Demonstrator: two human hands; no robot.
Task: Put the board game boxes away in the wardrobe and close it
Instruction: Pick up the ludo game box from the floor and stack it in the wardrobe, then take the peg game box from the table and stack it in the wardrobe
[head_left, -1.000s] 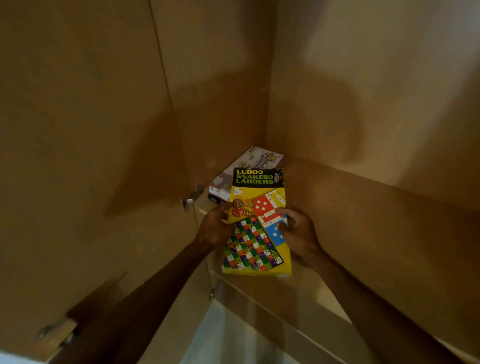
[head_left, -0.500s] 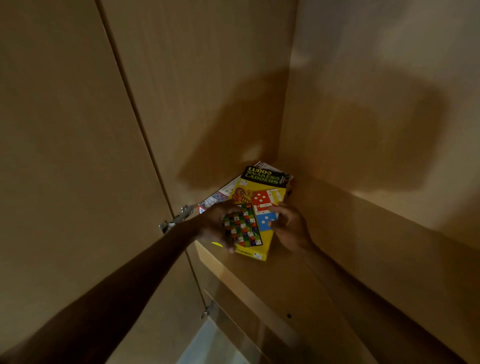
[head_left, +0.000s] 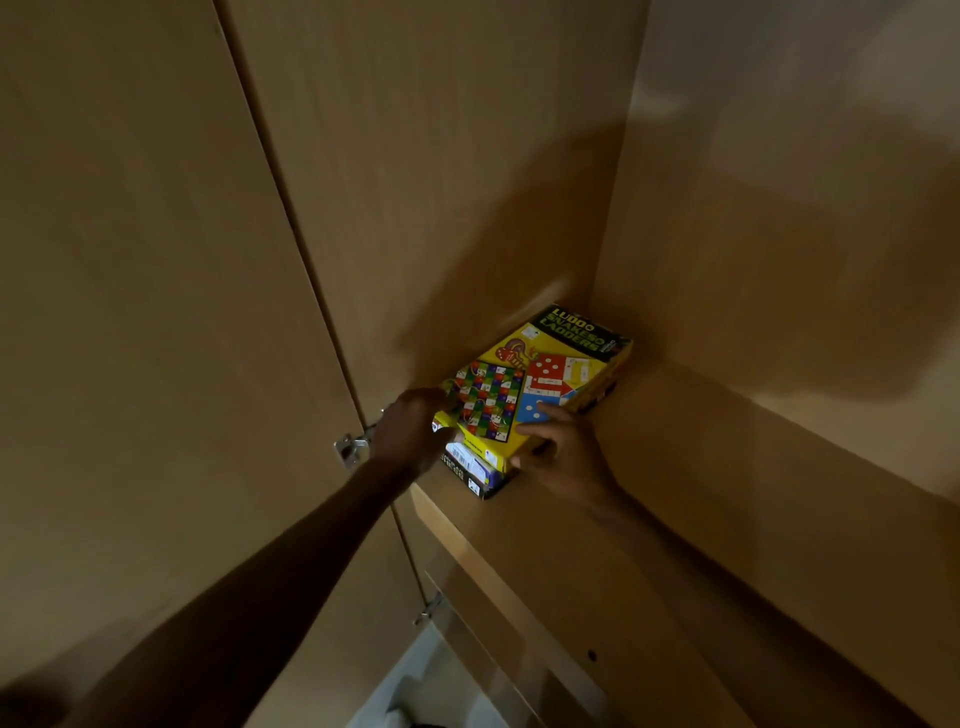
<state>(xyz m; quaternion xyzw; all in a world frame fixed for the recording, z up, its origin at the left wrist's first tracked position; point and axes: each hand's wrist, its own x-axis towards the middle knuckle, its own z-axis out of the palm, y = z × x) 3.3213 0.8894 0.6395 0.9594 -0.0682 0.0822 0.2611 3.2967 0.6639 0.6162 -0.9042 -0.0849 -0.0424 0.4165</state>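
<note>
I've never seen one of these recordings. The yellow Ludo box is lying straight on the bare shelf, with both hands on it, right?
Not quite. The head view shows the yellow Ludo box lying on top of another box, not straight on the shelf. The left hand and right hand are both on it.

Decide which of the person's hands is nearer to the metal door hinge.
Left. The left hand is just beside the hinge, at the left edge of the yellow box. The right hand is farther off, across the box at its near right corner.
</note>
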